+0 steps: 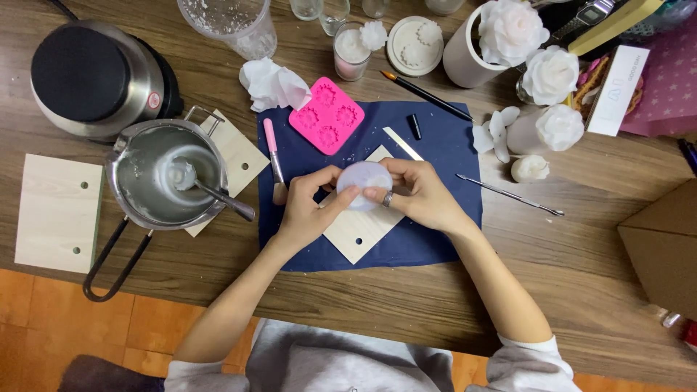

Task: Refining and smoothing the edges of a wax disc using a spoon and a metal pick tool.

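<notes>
Left of the blue cloth (pixel 435 239), white wax is being held in a steel pot (pixel 138 181), spoon (pixel 218 196) half-sunk; a pale disc (pixel 363 185) is being pinched by both the left hand (pixel 305 210) and the right hand (pixel 425 196), its underside hidden.

Both hands, left hand (pixel 308 207) and right hand (pixel 421 196), pinched a pale round disc (pixel 363 183), possibly wax, above a wooden square (pixel 359 231) on a blue cloth (pixel 435 145).

Bare wooden table (pixel 566 254) rightward – steel pot (pixel 165 176) (spoon inside) blocks the left.
</notes>
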